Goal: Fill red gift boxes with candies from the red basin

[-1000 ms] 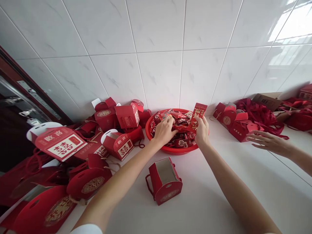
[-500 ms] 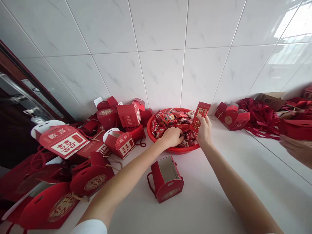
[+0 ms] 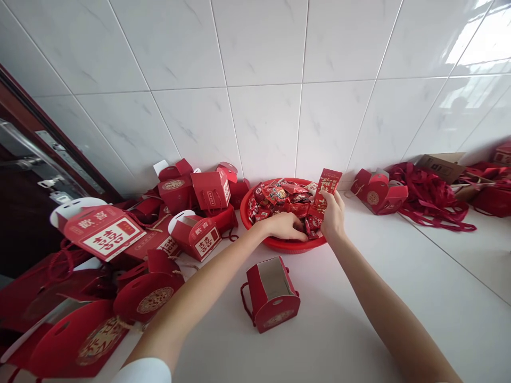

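Observation:
A red plastic basket (image 3: 293, 245) heaped with red-wrapped sweets (image 3: 275, 192) stands against the wall. My left hand (image 3: 286, 225) reaches into its front, fingers curled down among the sweets; what they grip, if anything, is hidden. At the basket's right side my right hand (image 3: 334, 214) holds upright a long red packet (image 3: 329, 183) with gold lettering. In front of the basket an open-topped red box (image 3: 271, 298) with a cord handle rests on the white table (image 3: 319, 330).
Many red gift boxes (image 3: 112, 234) crowd the left side, by a dark door frame. To the right, along the tiled wall, are another red box (image 3: 379, 192), a heap of red ribbons (image 3: 427, 191) and a brown carton (image 3: 442, 166).
My left hand has shifted slightly within the basket. My right hand still holds the packet, a little lower. Another person's hand and a red box at the right edge have gone from there.

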A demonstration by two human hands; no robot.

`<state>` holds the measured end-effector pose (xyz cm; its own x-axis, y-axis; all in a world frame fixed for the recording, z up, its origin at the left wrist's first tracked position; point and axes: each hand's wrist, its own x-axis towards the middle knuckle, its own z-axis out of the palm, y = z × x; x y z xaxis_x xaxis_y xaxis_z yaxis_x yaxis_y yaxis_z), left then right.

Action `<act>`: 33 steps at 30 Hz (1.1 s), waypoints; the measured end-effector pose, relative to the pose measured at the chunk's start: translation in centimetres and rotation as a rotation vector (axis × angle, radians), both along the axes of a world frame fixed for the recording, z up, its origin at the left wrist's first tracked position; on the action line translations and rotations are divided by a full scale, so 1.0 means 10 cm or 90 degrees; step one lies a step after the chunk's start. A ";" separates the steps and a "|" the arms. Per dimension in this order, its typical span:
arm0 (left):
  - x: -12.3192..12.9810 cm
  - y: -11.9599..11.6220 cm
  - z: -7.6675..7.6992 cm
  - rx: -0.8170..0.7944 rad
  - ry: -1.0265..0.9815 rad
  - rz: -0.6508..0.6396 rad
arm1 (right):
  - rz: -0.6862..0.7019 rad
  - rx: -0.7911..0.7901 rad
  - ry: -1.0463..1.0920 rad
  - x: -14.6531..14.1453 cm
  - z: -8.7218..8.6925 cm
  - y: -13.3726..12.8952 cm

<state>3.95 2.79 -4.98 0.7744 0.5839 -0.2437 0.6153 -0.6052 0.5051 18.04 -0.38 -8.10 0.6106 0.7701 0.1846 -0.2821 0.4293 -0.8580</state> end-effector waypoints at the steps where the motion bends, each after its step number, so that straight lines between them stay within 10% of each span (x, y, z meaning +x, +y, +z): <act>1: 0.00 0.00 0.00 -0.008 -0.001 -0.004 | 0.000 -0.001 0.001 0.00 0.00 0.00; 14: -0.10 0.05 -0.09 -0.169 -0.188 0.030 | 0.030 -0.009 0.000 0.02 -0.04 0.03; 33: -0.26 0.22 -0.05 -0.062 -0.495 0.233 | 0.067 -0.034 -0.016 0.02 -0.03 0.02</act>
